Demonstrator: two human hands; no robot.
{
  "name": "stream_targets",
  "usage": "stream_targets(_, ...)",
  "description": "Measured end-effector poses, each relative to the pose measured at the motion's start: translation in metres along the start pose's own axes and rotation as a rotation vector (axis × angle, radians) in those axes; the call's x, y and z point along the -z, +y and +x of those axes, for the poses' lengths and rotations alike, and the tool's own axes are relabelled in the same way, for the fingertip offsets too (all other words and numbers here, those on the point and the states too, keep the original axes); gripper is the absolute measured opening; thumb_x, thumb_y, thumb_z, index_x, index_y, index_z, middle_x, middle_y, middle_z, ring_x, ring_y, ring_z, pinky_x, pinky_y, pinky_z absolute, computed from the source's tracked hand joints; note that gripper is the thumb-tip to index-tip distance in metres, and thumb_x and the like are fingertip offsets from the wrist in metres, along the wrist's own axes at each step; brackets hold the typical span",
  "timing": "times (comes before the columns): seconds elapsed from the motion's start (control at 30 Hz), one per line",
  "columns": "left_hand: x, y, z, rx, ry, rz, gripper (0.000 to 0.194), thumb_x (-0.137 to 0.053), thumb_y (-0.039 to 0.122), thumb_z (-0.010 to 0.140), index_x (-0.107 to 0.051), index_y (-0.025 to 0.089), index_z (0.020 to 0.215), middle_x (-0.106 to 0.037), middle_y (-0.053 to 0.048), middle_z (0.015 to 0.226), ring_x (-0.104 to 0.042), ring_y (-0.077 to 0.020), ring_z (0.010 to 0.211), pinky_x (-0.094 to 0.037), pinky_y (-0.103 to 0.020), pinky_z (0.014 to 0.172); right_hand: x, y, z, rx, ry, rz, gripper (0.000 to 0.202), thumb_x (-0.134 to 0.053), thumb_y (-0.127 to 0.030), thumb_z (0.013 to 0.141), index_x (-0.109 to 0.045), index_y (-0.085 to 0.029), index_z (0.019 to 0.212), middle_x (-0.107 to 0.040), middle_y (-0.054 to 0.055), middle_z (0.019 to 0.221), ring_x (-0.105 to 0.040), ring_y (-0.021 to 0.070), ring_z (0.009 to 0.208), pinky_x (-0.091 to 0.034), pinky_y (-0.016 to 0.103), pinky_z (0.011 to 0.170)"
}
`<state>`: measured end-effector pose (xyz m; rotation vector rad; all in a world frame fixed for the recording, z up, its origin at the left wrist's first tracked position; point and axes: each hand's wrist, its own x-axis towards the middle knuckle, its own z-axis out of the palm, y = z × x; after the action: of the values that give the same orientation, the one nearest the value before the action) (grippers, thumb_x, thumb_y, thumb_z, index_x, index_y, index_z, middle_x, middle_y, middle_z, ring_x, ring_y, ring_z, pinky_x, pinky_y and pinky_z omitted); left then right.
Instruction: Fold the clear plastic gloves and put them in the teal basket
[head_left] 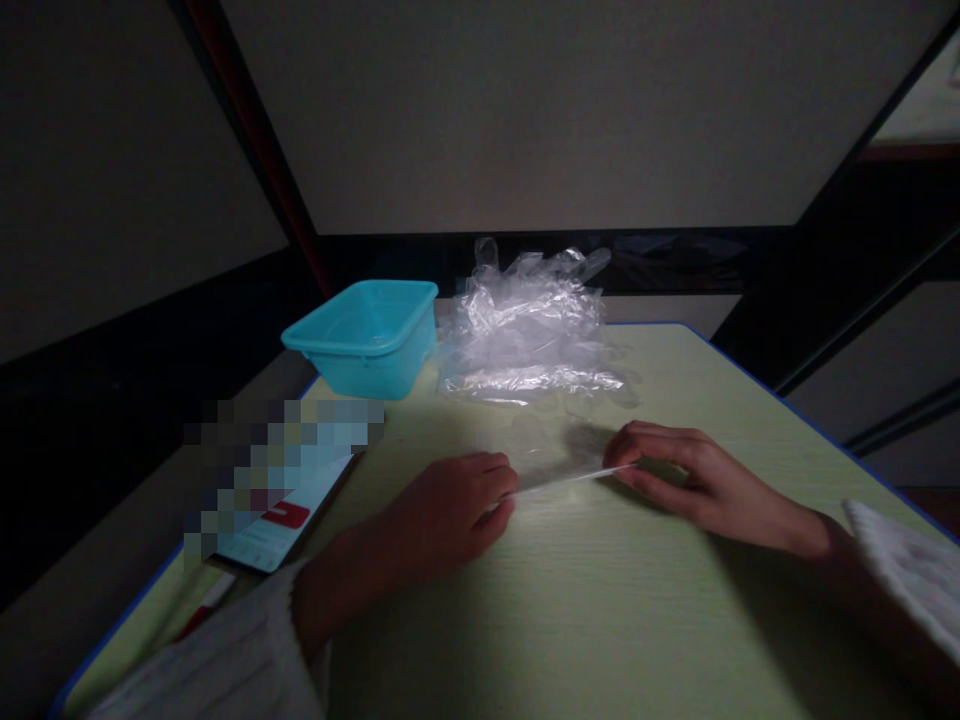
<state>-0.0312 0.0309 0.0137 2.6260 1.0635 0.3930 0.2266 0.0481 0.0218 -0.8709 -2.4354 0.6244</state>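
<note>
A thin clear plastic sheet (559,475) stretches between my two hands just above the table. My left hand (469,505) is closed on its left end, thumb and fingers pinched together. At the right end, my right hand (667,470) pinches the sheet between thumb and fingertips. Beyond them lies a heap of crumpled clear plastic (532,330) with glove-like finger shapes sticking out at the top. Whether the held sheet is a glove, I cannot tell.
A turquoise basket (364,345) stands at the back left of the pale table (570,620). Nearer, a lit phone or tablet (281,520), partly pixelated, lies by the left edge, with a red and white pen-like object (210,603) beside my left sleeve.
</note>
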Motion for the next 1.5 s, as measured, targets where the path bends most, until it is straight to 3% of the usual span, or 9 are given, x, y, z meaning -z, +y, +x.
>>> stream_targets(0.33,0.017,0.002,0.002,0.143,0.339,-0.306,0.017,-0.044,0.023,0.082,-0.057,0.015,0.073,-0.063,-0.002,0.071,-0.058,-0.0122,0.066,-0.041,-0.018,0.053,0.003,-0.002,-0.002,-0.075,0.273,0.011,0.014,-0.050,-0.027,0.087,-0.059,-0.019,0.080,-0.067,0.003,0.076,-0.062,0.0136,0.067,-0.047,0.021,0.054)
stream_targets(0.47,0.024,0.008,0.002,0.222,0.303,-0.392,0.019,-0.045,0.027,0.080,-0.056,0.016,0.069,-0.061,0.000,0.062,-0.056,-0.0109,0.057,-0.035,-0.015,0.041,0.004,-0.008,-0.002,-0.072,0.313,0.026,0.017,-0.049,-0.028,0.087,-0.057,-0.019,0.074,-0.061,0.001,0.064,-0.057,0.0108,0.055,-0.043,0.020,0.045)
stream_targets(0.6,0.026,0.011,-0.001,0.272,0.242,-0.575,0.019,-0.046,0.030,0.079,-0.053,0.016,0.069,-0.061,-0.001,0.058,-0.059,-0.0118,0.054,-0.043,-0.018,0.046,0.005,-0.015,-0.001,-0.132,0.305,0.219,0.021,-0.051,-0.035,0.087,-0.054,-0.020,0.073,-0.062,0.001,0.062,-0.059,0.0116,0.055,-0.047,0.022,0.049)
stream_targets(0.83,0.027,0.015,-0.002,0.361,0.131,-1.037,0.021,-0.053,0.038,0.074,-0.046,0.019,0.070,-0.067,-0.005,0.080,-0.065,-0.0150,0.048,-0.046,-0.021,0.040,0.006,-0.026,-0.001,-0.273,0.275,0.458,0.031,-0.054,-0.052,0.081,-0.051,-0.023,0.070,-0.057,-0.002,0.049,-0.056,0.0115,0.041,-0.045,0.023,0.039)
stream_targets(1.03,0.023,0.012,0.000,0.426,0.201,-1.211,0.020,-0.061,0.034,0.068,-0.049,0.018,0.066,-0.057,0.004,0.056,-0.058,-0.0103,0.041,-0.042,-0.017,0.037,0.005,-0.028,0.000,-0.437,0.189,0.690,0.036,-0.056,-0.057,0.076,-0.043,-0.024,0.071,-0.055,-0.004,0.042,-0.050,0.0105,0.030,-0.035,0.020,0.028)
stream_targets(1.1,0.019,0.009,0.001,0.477,0.154,-1.290,0.020,-0.061,0.035,0.068,-0.049,0.018,0.069,-0.058,0.004,0.056,-0.057,-0.0110,0.039,-0.042,-0.018,0.034,0.001,-0.023,0.002,-0.516,0.139,0.791,0.037,-0.059,-0.057,0.074,-0.041,-0.024,0.073,-0.059,-0.004,0.044,-0.050,0.0098,0.029,-0.034,0.018,0.027)
stream_targets(1.2,0.009,0.004,0.006,0.581,0.102,-1.307,0.019,-0.059,0.033,0.069,-0.050,0.017,0.073,-0.059,0.003,0.057,-0.055,-0.0106,0.037,-0.042,-0.018,0.032,-0.009,-0.012,0.007,-0.594,0.104,0.831,0.039,-0.062,-0.054,0.073,-0.041,-0.022,0.076,-0.063,-0.002,0.050,-0.055,0.0088,0.035,-0.042,0.017,0.034)
stream_targets(1.3,-0.003,-0.002,0.012,0.684,0.148,-1.213,0.013,-0.057,0.026,0.069,-0.049,0.015,0.068,-0.056,0.005,0.051,-0.050,-0.0070,0.034,-0.040,-0.016,0.033,-0.019,0.000,0.010,-0.633,0.065,0.787,0.037,-0.062,-0.051,0.074,-0.041,-0.020,0.075,-0.063,-0.001,0.053,-0.057,0.0089,0.039,-0.044,0.017,0.036)
stream_targets(1.5,-0.009,-0.007,0.019,0.721,0.178,-1.131,0.013,-0.053,0.019,0.071,-0.048,0.015,0.060,-0.050,0.006,0.045,-0.048,-0.0053,0.034,-0.034,-0.012,0.031,-0.024,0.009,0.013,-0.626,0.016,0.713,0.033,-0.058,-0.047,0.077,-0.042,-0.019,0.075,-0.058,-0.004,0.046,-0.057,0.0089,0.040,-0.042,0.016,0.037)
